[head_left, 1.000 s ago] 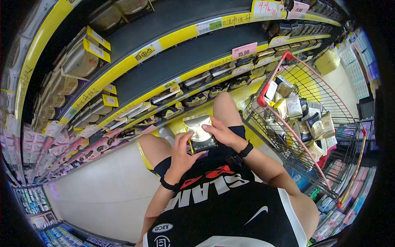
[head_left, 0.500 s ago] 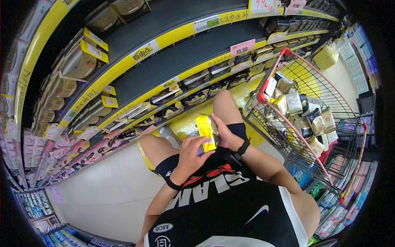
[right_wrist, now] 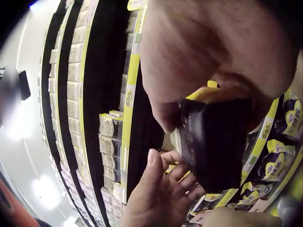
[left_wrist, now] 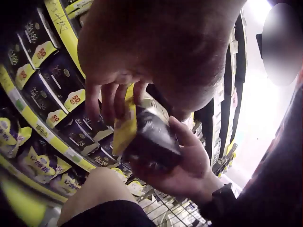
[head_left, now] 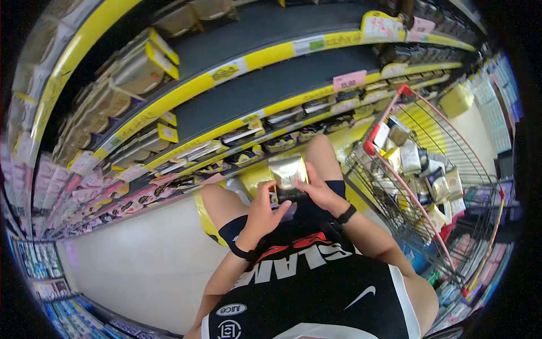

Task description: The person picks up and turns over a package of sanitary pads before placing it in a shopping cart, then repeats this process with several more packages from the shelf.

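Observation:
A pack of sanitary pads (head_left: 288,169), cream-gold at the top and black at the bottom with a yellow side, is held between both hands above the lap. My right hand (head_left: 323,195) grips its right side, thumb over the front; in the left wrist view, the palm of that right hand (left_wrist: 189,165) lies under the black end. At the pack's left edge, the fingers of my left hand (head_left: 262,213) curl against it, thumb by the lower front. The right wrist view shows this left hand (right_wrist: 161,189) with its thumb apart from the fingers.
A red-rimmed wire shopping cart (head_left: 370,148) holding several packs stands on the right. Yellow-edged shelves (head_left: 305,50) stocked with packs curve in front and left. Pale floor (head_left: 147,260) lies at the left. Bare knees (head_left: 217,206) flank the hands.
The pack was turned to its yellow side half a second ago; now its cream-and-black front faces up again. The view has shifted, and the left thumb has come away from the fingers.

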Demonstrator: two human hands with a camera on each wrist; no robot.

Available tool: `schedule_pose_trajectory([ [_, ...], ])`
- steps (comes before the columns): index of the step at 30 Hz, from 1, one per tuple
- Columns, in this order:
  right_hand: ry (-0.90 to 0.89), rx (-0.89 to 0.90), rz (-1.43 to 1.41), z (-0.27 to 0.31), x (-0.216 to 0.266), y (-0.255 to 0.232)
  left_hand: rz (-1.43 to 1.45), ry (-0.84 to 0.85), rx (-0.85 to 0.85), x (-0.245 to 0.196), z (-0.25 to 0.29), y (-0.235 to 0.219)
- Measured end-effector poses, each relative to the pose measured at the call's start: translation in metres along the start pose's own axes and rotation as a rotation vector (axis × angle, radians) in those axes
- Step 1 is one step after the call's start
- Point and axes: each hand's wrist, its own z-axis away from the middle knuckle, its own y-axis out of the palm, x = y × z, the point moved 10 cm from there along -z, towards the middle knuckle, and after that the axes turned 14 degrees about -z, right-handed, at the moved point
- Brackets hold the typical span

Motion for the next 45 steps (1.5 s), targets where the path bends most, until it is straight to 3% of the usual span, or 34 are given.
schedule_pose_trajectory([
  [7,-0.178,0.415,0.556,0.015,0.016,0.055,0.034,-0.078,0.048,0.044,0.012,0.009],
  [8,-0.119,0.465,0.61,0.016,0.007,0.06,0.054,-0.09,0.043,0.047,0.013,0.008],
  [12,-0.1,0.475,0.503,0.012,-0.009,0.068,0.054,-0.163,0.043,0.047,0.018,0.002],
  [21,-0.103,0.494,0.638,0.014,-0.008,0.081,0.17,-0.197,-0.23,0.039,0.03,-0.019],
  [25,-0.063,0.504,0.758,0.015,-0.027,0.07,-0.019,-0.037,-0.211,0.019,0.019,-0.031],
  [28,-0.067,0.297,0.597,0.014,-0.01,0.062,0.037,-0.047,-0.184,0.023,0.014,-0.032],
  [31,-0.183,0.138,0.571,0.011,-0.001,0.044,0.122,-0.134,-0.198,0.034,0.013,-0.038],
  [34,0.049,0.136,0.247,0.004,-0.014,0.033,0.216,-0.188,-0.157,0.054,0.015,-0.029],
  [35,0.051,0.151,0.244,0.002,-0.018,0.028,0.187,-0.135,-0.254,0.052,0.015,-0.036],
  [39,0.329,0.137,-0.047,0.011,-0.037,0.023,0.252,-0.111,-0.253,0.055,0.018,-0.033],
  [41,0.361,0.072,-0.19,0.003,-0.06,0.009,0.216,-0.148,-0.186,0.057,0.023,-0.029],
  [45,0.501,0.012,-0.333,0.009,-0.079,0.003,0.154,-0.185,-0.305,0.051,0.027,-0.038],
])
